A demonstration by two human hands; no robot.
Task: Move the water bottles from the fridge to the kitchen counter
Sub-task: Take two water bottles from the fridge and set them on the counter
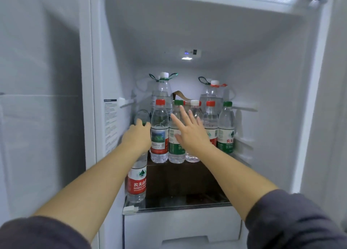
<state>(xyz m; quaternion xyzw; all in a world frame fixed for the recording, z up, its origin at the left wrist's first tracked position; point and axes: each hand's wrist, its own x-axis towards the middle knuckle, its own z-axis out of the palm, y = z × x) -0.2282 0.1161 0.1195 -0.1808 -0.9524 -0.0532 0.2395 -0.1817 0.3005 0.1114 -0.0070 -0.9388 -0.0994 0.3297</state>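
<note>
Plastic water bottles stand packed close, so the spread-fingered right hand may topple neighbours while the left hand curls round a red-labelled bottle at its neck.

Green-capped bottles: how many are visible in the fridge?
2. One green-capped bottle stands behind the right hand; the other is at the row's right end. The left hand hides the cap of the front bottle, so more may exist.
</note>
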